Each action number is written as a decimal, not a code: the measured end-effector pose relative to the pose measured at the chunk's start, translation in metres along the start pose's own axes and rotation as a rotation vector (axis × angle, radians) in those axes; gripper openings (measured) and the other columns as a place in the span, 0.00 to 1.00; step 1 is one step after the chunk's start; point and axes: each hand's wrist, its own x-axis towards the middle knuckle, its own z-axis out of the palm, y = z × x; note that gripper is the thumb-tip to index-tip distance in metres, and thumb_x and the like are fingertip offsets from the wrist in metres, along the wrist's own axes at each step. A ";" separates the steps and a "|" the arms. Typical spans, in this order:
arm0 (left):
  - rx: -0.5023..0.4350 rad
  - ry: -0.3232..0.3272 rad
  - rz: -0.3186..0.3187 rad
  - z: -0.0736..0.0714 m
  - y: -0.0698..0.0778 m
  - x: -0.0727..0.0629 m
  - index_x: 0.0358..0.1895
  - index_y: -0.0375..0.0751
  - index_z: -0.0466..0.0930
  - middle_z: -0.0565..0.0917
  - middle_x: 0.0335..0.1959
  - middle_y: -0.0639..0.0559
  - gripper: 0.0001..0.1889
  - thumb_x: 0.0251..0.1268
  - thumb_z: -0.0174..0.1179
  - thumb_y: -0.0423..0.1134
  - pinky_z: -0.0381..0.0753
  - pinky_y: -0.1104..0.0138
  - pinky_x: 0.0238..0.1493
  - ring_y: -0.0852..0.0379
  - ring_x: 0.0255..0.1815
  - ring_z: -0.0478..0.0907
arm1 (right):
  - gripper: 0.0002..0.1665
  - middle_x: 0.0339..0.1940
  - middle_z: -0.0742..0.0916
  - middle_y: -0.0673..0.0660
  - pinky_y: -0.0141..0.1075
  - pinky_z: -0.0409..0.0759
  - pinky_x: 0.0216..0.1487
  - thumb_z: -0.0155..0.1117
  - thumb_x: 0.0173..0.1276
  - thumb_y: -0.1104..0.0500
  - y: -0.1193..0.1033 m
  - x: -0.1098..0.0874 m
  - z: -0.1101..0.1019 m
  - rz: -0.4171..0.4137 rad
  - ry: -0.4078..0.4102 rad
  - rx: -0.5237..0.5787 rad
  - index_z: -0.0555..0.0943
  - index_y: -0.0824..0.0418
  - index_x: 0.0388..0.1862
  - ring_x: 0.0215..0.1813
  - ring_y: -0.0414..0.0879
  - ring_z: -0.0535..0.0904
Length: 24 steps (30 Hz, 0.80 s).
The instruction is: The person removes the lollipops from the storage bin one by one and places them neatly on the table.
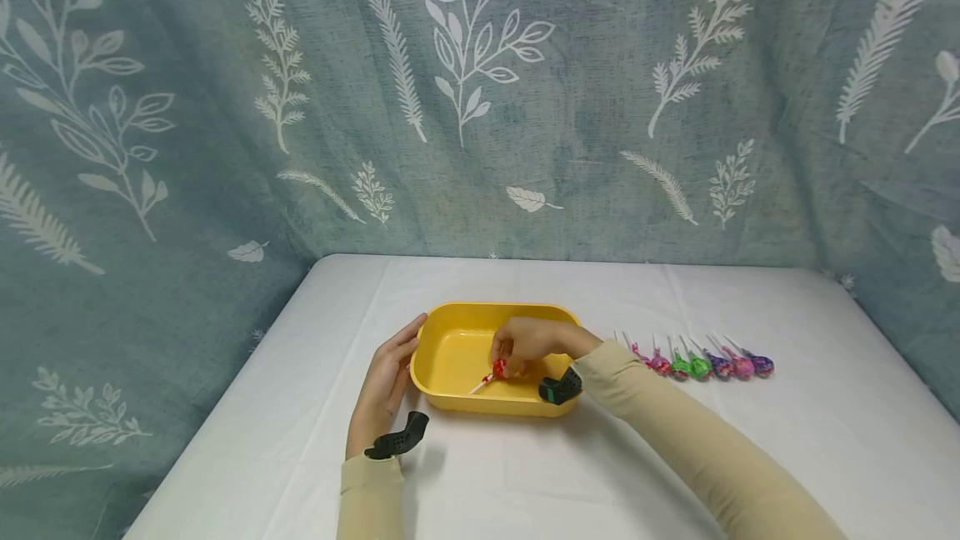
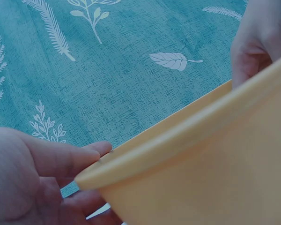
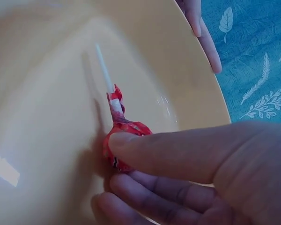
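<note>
Inside a yellow plastic tub (image 1: 450,400), my right hand (image 1: 531,340) pinches a red-wrapped lollipop (image 3: 119,126) by its candy head. In the right wrist view, the thumb lies over the wrapper and the white stick points up and away from the fingers. The stick slants toward the front left of the tub in the head view. My left hand (image 1: 387,373) rests against the tub's left end, its fairly straight fingers along the outside of the rim. In the left wrist view, thumb and fingertips (image 2: 101,148) touch the tub's corner.
Right of the tub, a row of wrapped lollipops (image 1: 699,367) in pink, green and purple lies on the white-covered table (image 1: 300,440), sticks pointing back. My right forearm overlaps the row's left end. Behind hangs a blue-green leaf-print cloth (image 1: 585,90).
</note>
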 end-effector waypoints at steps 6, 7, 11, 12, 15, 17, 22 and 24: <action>-0.003 -0.005 -0.004 0.000 0.000 0.000 0.67 0.44 0.73 0.67 0.70 0.53 0.22 0.73 0.46 0.31 0.66 0.66 0.66 0.56 0.69 0.63 | 0.09 0.30 0.83 0.57 0.43 0.84 0.36 0.68 0.59 0.72 -0.001 -0.012 -0.003 0.009 0.026 -0.050 0.82 0.67 0.39 0.29 0.53 0.81; -0.003 -0.001 -0.007 0.000 0.000 0.000 0.66 0.45 0.73 0.67 0.70 0.54 0.22 0.73 0.46 0.31 0.66 0.66 0.66 0.56 0.69 0.64 | 0.09 0.30 0.82 0.57 0.43 0.84 0.36 0.68 0.60 0.71 -0.001 -0.015 -0.004 0.006 0.035 -0.060 0.82 0.67 0.39 0.29 0.54 0.81; -0.005 -0.002 -0.005 0.000 0.000 0.000 0.66 0.44 0.73 0.67 0.70 0.53 0.21 0.73 0.46 0.31 0.67 0.67 0.65 0.56 0.69 0.64 | 0.08 0.32 0.82 0.55 0.40 0.83 0.31 0.67 0.62 0.67 -0.002 -0.028 -0.010 -0.014 0.076 -0.122 0.81 0.65 0.41 0.28 0.52 0.80; -0.005 0.002 -0.008 0.000 0.000 0.000 0.66 0.45 0.73 0.68 0.70 0.54 0.21 0.73 0.46 0.31 0.67 0.68 0.65 0.56 0.68 0.64 | 0.08 0.32 0.82 0.55 0.39 0.82 0.29 0.67 0.63 0.66 -0.001 -0.032 -0.012 -0.018 0.090 -0.128 0.81 0.64 0.42 0.27 0.52 0.79; -0.001 -0.001 -0.008 0.000 0.000 0.000 0.66 0.45 0.73 0.67 0.70 0.54 0.21 0.73 0.46 0.31 0.67 0.68 0.65 0.56 0.69 0.64 | 0.08 0.33 0.82 0.53 0.36 0.78 0.24 0.66 0.64 0.63 0.002 -0.042 -0.016 -0.011 0.150 -0.136 0.82 0.62 0.42 0.26 0.52 0.77; -0.001 0.000 -0.013 0.001 0.001 0.000 0.66 0.46 0.73 0.67 0.70 0.54 0.21 0.73 0.46 0.32 0.67 0.68 0.64 0.56 0.69 0.64 | 0.08 0.32 0.82 0.53 0.35 0.76 0.22 0.66 0.65 0.62 0.005 -0.048 -0.018 0.005 0.193 -0.121 0.82 0.61 0.42 0.27 0.54 0.77; 0.004 0.007 -0.019 0.001 0.001 -0.001 0.66 0.47 0.74 0.69 0.69 0.56 0.21 0.74 0.46 0.32 0.69 0.70 0.63 0.57 0.68 0.65 | 0.12 0.31 0.83 0.53 0.34 0.77 0.21 0.67 0.65 0.57 0.009 -0.064 -0.023 0.081 0.308 -0.056 0.82 0.62 0.44 0.28 0.51 0.80; 0.010 0.015 -0.022 0.001 0.001 -0.001 0.65 0.49 0.74 0.70 0.68 0.57 0.21 0.74 0.46 0.33 0.70 0.71 0.61 0.58 0.67 0.66 | 0.14 0.31 0.84 0.54 0.35 0.80 0.23 0.67 0.65 0.56 0.009 -0.070 -0.025 0.117 0.348 -0.021 0.82 0.63 0.45 0.28 0.48 0.80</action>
